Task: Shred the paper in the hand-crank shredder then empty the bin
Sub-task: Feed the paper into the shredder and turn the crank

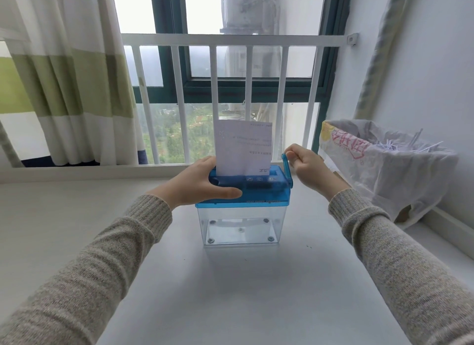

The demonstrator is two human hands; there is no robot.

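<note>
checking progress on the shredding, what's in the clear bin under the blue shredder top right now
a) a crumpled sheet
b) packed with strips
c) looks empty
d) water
c: through the clear bin only its bare floor shows, no strips, while the paper stands tall in the slot and the right hand pinches the crank.

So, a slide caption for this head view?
Left hand steadies the shredder, right hand grips its crank, paper upright.
</note>
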